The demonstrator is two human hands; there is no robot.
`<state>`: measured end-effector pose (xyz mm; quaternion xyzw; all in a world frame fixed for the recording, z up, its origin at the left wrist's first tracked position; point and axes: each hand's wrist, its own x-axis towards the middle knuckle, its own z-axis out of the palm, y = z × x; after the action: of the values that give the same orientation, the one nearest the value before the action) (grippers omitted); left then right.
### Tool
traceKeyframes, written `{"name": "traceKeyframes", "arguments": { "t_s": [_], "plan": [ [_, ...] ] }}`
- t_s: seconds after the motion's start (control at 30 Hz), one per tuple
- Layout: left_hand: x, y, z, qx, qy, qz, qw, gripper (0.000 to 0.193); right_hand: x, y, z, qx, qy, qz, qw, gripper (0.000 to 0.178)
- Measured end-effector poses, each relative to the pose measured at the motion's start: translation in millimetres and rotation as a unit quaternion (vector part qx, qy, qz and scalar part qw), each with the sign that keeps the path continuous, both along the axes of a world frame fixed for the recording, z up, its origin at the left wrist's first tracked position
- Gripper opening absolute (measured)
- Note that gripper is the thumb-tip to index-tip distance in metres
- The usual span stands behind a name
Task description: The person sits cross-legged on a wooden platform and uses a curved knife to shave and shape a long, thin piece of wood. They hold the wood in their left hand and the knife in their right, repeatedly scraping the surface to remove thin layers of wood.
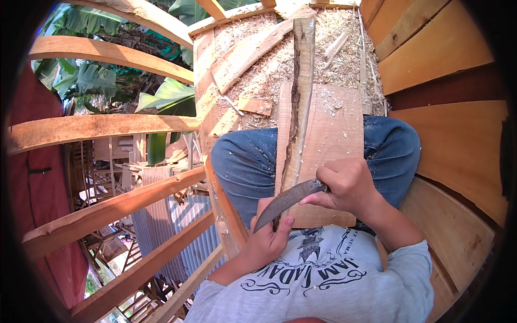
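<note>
Across the wood strip (301, 113), the right hand (349, 185) holds a knife (290, 201)

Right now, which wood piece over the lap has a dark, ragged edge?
The long, narrow strip held at its near end by the left hand; the wide board beneath has clean edges.

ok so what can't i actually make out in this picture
Handle of the knife: head view, mostly wrapped inside the right hand.
Near end of the wood strip: head view, partly behind the knife and left hand.
Middle of the jeans: head view, under the flat board.
Far clutter beyond the slats: head view, too small to identify.
</note>
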<state>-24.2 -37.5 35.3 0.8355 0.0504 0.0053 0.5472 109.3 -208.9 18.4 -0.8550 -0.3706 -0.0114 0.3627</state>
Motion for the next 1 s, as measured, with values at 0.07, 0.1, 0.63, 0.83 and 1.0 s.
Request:
{"name": "traceKeyframes", "arguments": {
  "t_s": [0.07,0.1,0.63,0.83,1.0],
  "plan": [
    [-5,0,-1,-0.062,0.059,0.025,0.996,0.038,12,-8,-8,-0.022,0.019,-0.003,1.0,0.051],
    [-6,0,-1,-0.082,0.08,0.034,0.993,0.038,11,-6,-11,-0.01,0.023,-0.01,1.0,0.052],
    [-5,6,3,-0.109,0.157,0.045,0.98,0.032,-7,0,-17,-0.01,0.01,0.032,0.999,0.05],
    [-2,5,0,-0.091,0.142,0.024,0.985,0.032,-12,5,-16,0.015,0.04,0.007,0.999,0.05],
    [-2,-1,5,-0.139,0.154,0.054,0.977,0.032,13,-5,-24,-0.012,-0.004,-0.058,0.998,0.049]
  ]
}}
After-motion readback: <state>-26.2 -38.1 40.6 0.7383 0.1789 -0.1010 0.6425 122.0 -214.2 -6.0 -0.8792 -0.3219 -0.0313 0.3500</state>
